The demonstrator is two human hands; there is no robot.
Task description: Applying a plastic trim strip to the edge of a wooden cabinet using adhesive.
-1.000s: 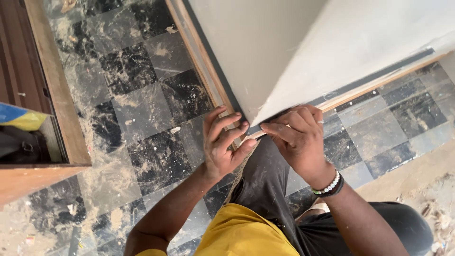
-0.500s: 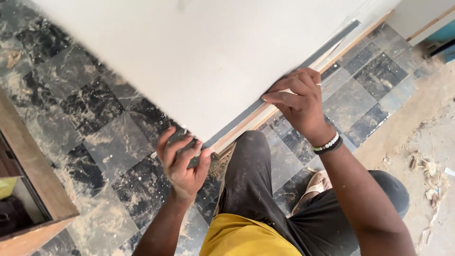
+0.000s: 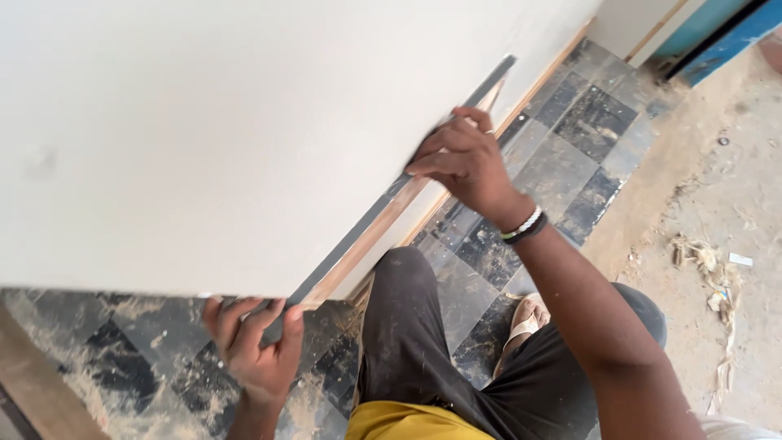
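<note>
Head view shows us pressing a grey edge strip [image 3: 391,200] along the white board [image 3: 244,122]; our left hand [image 3: 252,346] grips the board's lower corner, our right hand [image 3: 464,163] pinches the strip higher up; next, we judge, calls for even pressure along the edge.

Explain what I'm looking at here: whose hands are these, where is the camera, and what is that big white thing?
The picture comes from a camera worn on a person's head, looking down at their own two bare hands; there is no machine. The left hand grips the lower corner of a large flat white board. The right hand, with a beaded wristband, presses on a long thin grey strip running along the board's edge. Below lies a floor of dark marbled tiles, dusted with sawdust. The person wears black trousers and a yellow shirt; one sandalled foot shows.
</note>
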